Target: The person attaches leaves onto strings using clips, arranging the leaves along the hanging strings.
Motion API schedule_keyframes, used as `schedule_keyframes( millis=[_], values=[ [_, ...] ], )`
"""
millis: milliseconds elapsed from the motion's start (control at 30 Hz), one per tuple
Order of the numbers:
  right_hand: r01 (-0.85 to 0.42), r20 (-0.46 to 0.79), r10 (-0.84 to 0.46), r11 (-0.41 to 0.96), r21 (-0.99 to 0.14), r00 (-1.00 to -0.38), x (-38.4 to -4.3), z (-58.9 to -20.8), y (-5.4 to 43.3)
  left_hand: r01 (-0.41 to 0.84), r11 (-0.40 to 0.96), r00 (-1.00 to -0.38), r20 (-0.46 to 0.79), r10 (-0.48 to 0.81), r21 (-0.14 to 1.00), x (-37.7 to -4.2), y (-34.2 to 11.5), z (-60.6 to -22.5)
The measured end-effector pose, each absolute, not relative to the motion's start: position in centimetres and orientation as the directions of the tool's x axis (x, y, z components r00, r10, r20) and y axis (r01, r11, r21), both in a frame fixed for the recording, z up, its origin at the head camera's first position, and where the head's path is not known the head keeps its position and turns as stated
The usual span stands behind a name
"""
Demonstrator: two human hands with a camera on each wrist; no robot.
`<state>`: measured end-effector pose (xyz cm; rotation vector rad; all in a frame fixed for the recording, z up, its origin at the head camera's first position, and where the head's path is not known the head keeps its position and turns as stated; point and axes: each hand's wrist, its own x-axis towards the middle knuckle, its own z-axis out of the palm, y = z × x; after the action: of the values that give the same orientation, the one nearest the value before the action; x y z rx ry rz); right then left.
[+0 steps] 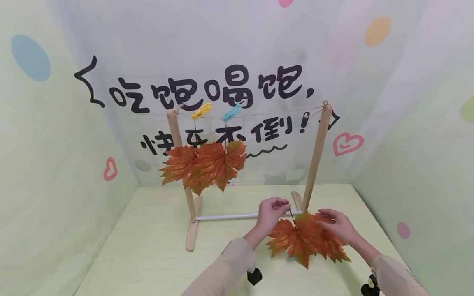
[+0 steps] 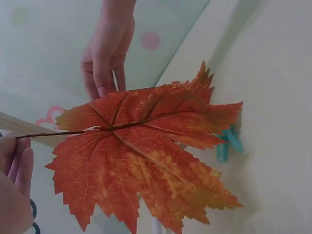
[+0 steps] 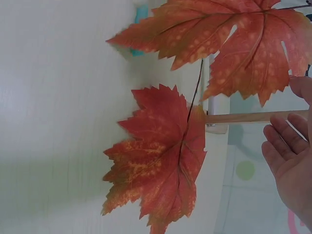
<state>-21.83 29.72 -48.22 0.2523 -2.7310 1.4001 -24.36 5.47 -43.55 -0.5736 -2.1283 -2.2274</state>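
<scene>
My left hand pinches the thin dark stem of an orange-red maple leaf. The leaf hangs over the table's right side, its blade spread. My right hand is at that leaf's right edge with fingers fairly straight; in the right wrist view its thumb is by the blade's edge, and whether it touches cannot be told. A second maple leaf lies lower, partly behind the first in the head view. A teal clothespin on the table is partly hidden under the held leaf.
Behind my hands stands a wooden frame with a string across its top. A yellow clothespin and a blue clothespin hold hanging maple leaves at its left. A white bar joins the feet.
</scene>
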Motion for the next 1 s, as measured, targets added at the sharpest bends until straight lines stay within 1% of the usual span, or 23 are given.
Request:
schedule_keyframes(
  millis=[133,267,500,567,700,833,1000],
  values=[
    [-0.138,0.081,-0.125,0.569,-0.811,-0.989,-21.8,-48.9,29.2,0.293,-0.027,-0.929,0.291,0.226,0.956,-24.9,3.9,-42.4],
    [-0.099,0.042,-0.113,0.560,-0.822,-0.993,-21.9,-49.3,28.5,0.303,0.022,-0.932,0.292,0.213,0.953,-25.2,2.3,-41.6],
    [-0.098,0.035,-0.122,0.568,-0.817,-0.992,-22.0,-50.4,27.7,0.366,0.107,-0.921,0.343,0.184,0.925,-25.5,-0.7,-40.0],
    [-0.079,0.019,-0.111,0.571,-0.817,-0.994,-22.0,-50.9,27.4,0.386,0.131,-0.915,0.362,0.177,0.913,-25.7,-1.5,-39.7],
    [-0.028,-0.028,-0.089,0.577,-0.816,-0.996,-21.9,-51.8,26.7,0.416,0.165,-0.905,0.390,0.166,0.894,-26.4,-3.1,-40.0],
    [-0.013,-0.057,-0.102,0.580,-0.814,-0.993,-21.8,-52.7,26.2,0.421,0.185,-0.905,0.399,0.146,0.888,-27.6,-4.5,-40.9],
    [-0.060,-0.051,-0.181,0.558,-0.828,-0.982,-21.6,-53.9,25.8,0.437,0.219,-0.899,0.419,0.125,0.872,-28.2,-6.0,-40.8]
  ],
)
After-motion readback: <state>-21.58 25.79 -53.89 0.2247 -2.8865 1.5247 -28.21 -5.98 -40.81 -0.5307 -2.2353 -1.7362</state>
